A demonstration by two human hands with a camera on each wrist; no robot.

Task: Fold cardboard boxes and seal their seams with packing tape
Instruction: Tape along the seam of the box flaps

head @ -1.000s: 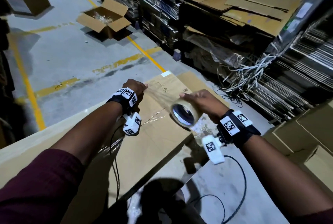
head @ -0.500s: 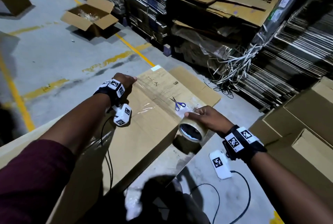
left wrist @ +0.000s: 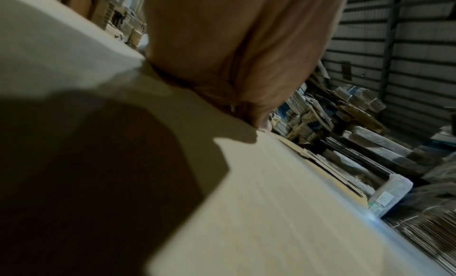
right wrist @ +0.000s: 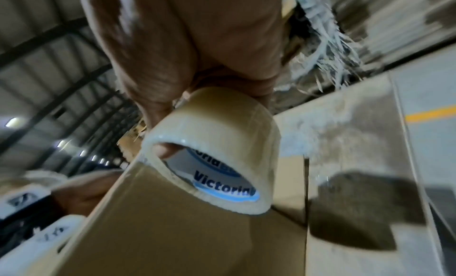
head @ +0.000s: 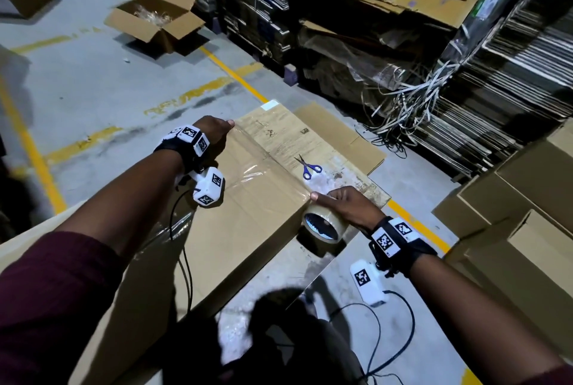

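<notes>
Cardboard box (head: 248, 214) | left hand (head: 214, 133) presses | right hand (head: 347, 206) grips tape roll (head: 322, 225)

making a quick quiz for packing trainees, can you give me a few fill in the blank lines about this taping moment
1. The right hand holds a roll of clear packing ____.
2. The blue-handled ____ lie on the cardboard beyond the tape roll.
3. The left hand presses on the far ____ of the flattened cardboard box.
4. The open box on the floor stands beside a ____ painted line.

Missing words: tape; scissors; edge; yellow
</notes>
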